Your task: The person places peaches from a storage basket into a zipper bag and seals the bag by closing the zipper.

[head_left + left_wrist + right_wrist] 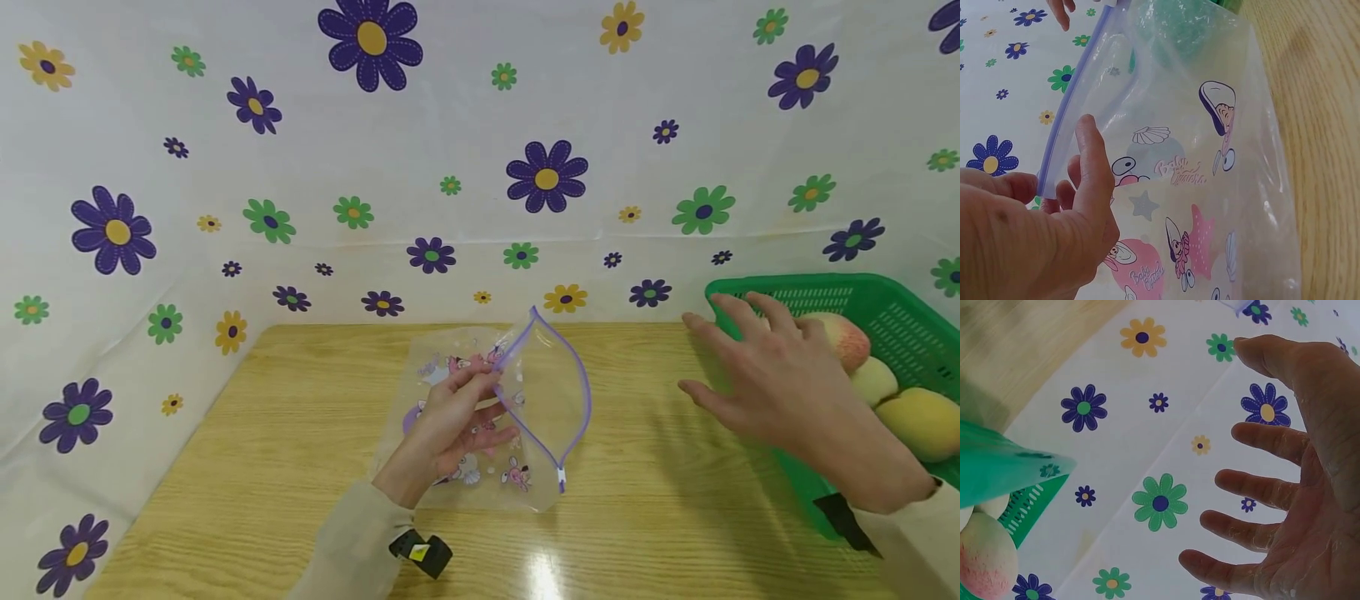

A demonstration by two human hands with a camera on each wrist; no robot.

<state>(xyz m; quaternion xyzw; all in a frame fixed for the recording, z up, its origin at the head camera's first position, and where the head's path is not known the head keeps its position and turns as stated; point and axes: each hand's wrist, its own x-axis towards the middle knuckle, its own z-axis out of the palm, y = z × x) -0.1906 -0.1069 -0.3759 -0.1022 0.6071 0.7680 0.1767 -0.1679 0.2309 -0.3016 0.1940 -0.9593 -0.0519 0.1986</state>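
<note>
A clear zip bag (555, 392) with a purple zipper rim and pink cartoon prints lies on the table, its mouth spread open toward the right. My left hand (461, 417) pinches one side of the rim between thumb and fingers; in the left wrist view the thumb presses the purple strip (1063, 119). Over the near-left edge of a green basket (825, 282) hovers my right hand (795, 383), fingers spread and holding nothing. Inside the basket are a red-and-yellow peach-like fruit (847, 340), a pale one (873, 381) and a yellow one (922, 423).
The wooden table (247, 467) meets a white cloth (450, 117) with printed flowers at the back and left. A white zipper slider (561, 475) sits at the bag's near corner. The basket's wall rises along the table's right side.
</note>
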